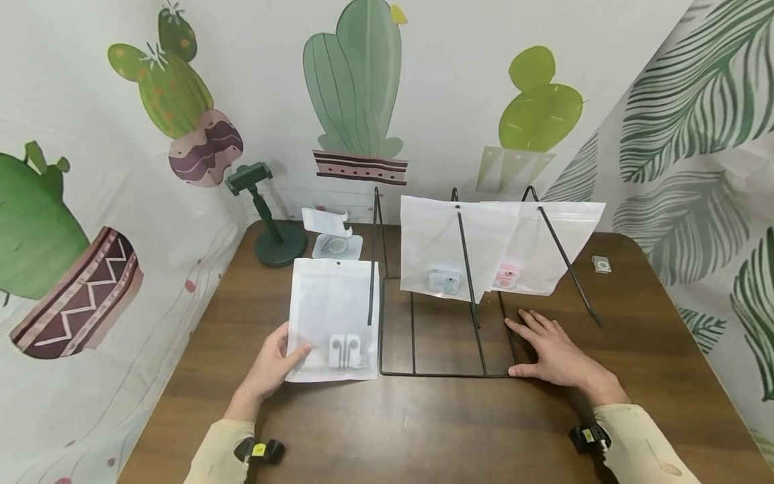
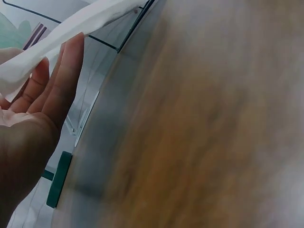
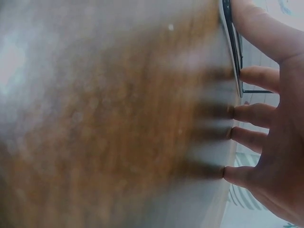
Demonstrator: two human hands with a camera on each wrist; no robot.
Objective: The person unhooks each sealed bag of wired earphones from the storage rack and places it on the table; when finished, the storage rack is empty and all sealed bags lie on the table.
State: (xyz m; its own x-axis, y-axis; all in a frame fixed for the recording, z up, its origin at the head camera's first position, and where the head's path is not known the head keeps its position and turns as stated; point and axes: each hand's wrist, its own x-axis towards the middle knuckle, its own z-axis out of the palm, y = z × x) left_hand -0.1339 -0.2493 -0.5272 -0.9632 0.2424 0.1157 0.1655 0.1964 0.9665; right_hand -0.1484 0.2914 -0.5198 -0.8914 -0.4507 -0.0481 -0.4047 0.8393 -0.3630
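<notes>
In the head view my left hand (image 1: 272,363) pinches the left edge of a white zip pouch (image 1: 314,296), thumb on the front and fingers behind. A pair of earphones in a small case (image 1: 345,351) shows through its lower right part. The pouch overlaps the left front arm of a black wire display rack (image 1: 447,375). My right hand (image 1: 553,353) is spread on the table, its thumb and index finger at the rack's right base wire. The right wrist view shows those fingertips (image 3: 229,133) on the wood. In the left wrist view the pouch (image 2: 71,33) appears edge-on above the fingers.
Two white pouches hang on the rack: one with a blue item (image 1: 444,281), one with a pink item (image 1: 506,275). Behind stand a green phone stand (image 1: 275,235) and a pale folding stand (image 1: 337,246). A small silver player (image 1: 601,264) lies at the right.
</notes>
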